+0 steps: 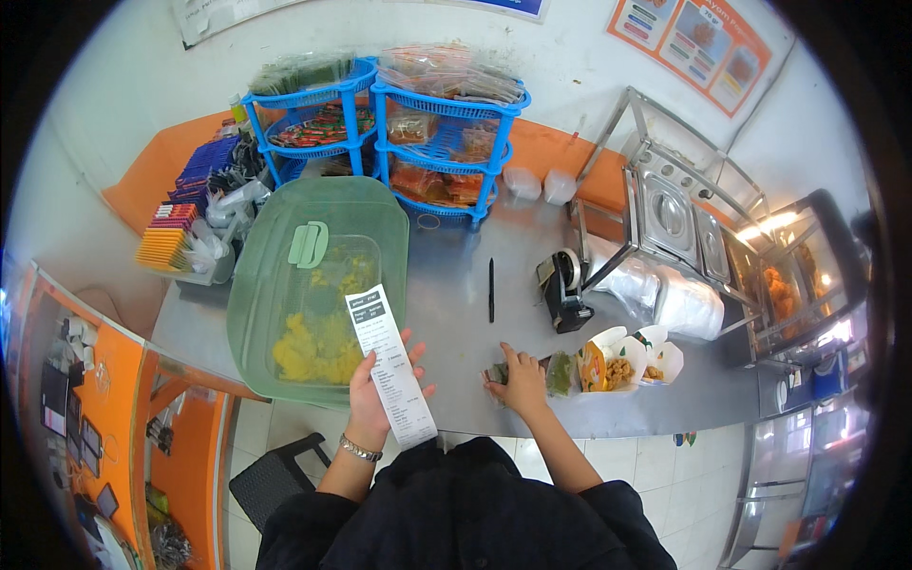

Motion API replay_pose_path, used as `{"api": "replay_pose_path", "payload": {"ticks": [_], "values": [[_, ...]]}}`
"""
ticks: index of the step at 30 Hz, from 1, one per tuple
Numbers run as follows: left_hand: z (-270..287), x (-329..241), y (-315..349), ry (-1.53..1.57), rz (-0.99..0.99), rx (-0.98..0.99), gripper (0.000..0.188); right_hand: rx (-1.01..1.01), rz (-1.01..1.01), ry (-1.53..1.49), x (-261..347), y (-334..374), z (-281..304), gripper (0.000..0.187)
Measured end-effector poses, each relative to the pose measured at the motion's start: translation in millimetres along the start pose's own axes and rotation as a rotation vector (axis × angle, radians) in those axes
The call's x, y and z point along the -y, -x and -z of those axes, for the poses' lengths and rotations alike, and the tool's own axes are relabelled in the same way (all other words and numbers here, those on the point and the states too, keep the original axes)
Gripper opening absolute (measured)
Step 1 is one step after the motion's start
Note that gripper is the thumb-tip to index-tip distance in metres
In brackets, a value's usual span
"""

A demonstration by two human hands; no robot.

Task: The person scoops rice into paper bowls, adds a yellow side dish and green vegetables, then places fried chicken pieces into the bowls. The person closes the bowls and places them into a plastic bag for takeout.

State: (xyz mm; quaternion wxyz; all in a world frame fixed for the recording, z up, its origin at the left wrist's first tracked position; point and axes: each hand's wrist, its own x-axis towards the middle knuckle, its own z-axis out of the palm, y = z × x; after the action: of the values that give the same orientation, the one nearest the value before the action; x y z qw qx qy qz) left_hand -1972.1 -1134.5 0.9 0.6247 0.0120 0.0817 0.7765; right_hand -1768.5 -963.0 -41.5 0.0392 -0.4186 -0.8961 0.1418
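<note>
My left hand (372, 399) holds a long printed paper receipt (389, 366) upright, with the thumb across its front and the fingers behind it. Over the steel table (456, 294), my right hand (522, 383) has its fingers closed on a small clear plastic packet (496, 373) with dark green contents, partly hidden by the hand. Just right of that hand lies another green-filled packet (560, 373). Beside it stand two open paper food boxes: one yellow-and-white box (595, 359) and a white box (671, 359), both with brown fried pieces inside.
A large lidded green tub (249, 285) with yellow food stands at left. Blue tiered racks (456, 98) of packets line the back. A black pen (491, 290), tape dispenser (562, 294), plastic bags (689, 306) and steel food warmer (670, 214) are toward the right.
</note>
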Motion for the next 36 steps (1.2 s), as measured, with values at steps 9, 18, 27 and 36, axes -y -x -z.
{"api": "replay_pose_path", "payload": {"ticks": [9, 18, 27, 36], "values": [[1.6, -12.6, 10.2, -0.052, -0.071, -0.026, 0.062, -0.155, 0.011, -0.396, -19.4, 2.1, 22.3, 0.083], [12.2, -14.2, 15.0, -0.073, -0.070, -0.063, 0.061, -0.197, 0.296, -0.056, -4.7, 18.5, 20.0, 0.057], [14.7, -7.9, 12.6, -0.079, -0.057, -0.088, 0.062, -0.180, 0.185, 0.054, 10.8, 36.3, -4.4, 0.027], [13.2, -5.5, 11.7, -0.099, -0.052, -0.118, 0.059, -0.224, 0.141, -0.102, -7.5, 17.0, 10.8, 0.027]]}}
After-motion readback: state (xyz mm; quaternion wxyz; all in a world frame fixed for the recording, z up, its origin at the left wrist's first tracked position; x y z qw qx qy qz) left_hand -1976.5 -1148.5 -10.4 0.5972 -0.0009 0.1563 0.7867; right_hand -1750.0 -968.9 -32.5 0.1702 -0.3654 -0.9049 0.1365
